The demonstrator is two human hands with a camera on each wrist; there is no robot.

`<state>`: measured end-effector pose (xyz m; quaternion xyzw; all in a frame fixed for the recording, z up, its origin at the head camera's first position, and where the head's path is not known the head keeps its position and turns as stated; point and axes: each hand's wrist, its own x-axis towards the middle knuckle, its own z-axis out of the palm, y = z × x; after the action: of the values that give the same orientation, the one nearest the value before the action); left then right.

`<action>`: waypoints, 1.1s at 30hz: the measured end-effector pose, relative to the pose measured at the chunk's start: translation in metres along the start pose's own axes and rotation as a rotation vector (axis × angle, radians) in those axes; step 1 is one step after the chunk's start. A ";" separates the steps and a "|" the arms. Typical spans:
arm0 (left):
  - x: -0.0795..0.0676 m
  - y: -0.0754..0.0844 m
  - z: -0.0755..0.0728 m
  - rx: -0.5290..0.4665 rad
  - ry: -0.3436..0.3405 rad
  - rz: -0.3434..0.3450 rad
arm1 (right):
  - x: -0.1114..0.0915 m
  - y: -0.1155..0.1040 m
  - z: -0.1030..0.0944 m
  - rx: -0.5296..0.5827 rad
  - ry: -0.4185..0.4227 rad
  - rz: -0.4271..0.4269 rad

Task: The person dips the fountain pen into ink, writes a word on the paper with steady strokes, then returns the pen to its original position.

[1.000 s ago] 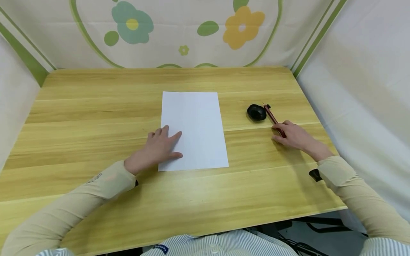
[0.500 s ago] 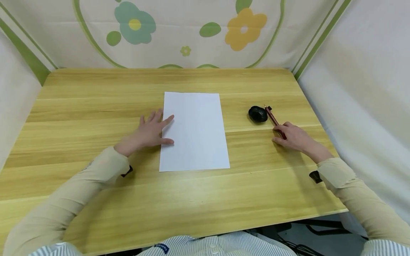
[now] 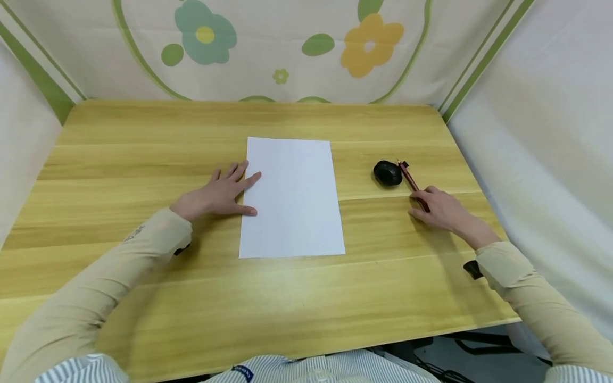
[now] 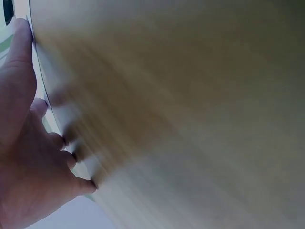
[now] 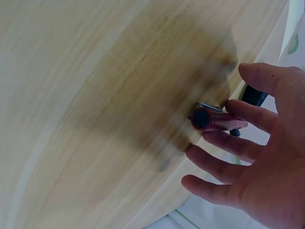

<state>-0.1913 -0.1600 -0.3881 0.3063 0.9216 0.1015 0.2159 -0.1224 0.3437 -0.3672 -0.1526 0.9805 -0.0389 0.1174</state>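
Note:
A white sheet of paper [image 3: 292,202] lies on the wooden table in the head view. My left hand [image 3: 217,197] rests with spread fingers across its left edge, thumb and one fingertip on the paper. The left wrist view shows this hand [image 4: 33,157] from the palm side. At the right, my right hand [image 3: 440,207] is over the near end of a slim dark red pen-like tool [image 3: 409,177] with a pointed far tip. In the right wrist view, the fingers are extended beside the tool's round dark end [image 5: 202,119]. The thumb is apart from it. A rounded black object [image 3: 387,173] sits left of the tool.
The wooden table [image 3: 143,138] has its near edge close to the person's striped shirt [image 3: 306,369]. A flower-patterned white cloth [image 3: 263,48] hangs behind it, and another white cloth [image 3: 541,138] borders the right side.
My left hand has slid up and left along the paper, from its lower part to the middle of its left edge. The right hand has stayed at the tool. The view has shifted slightly.

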 end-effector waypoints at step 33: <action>-0.003 -0.008 0.003 0.009 0.005 -0.002 | -0.004 0.001 -0.022 0.900 0.138 0.148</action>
<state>-0.1917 -0.1679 -0.3917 0.3059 0.9229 0.0978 0.2123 -0.1240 0.3472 -0.3452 -0.0129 0.8799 -0.4623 0.1088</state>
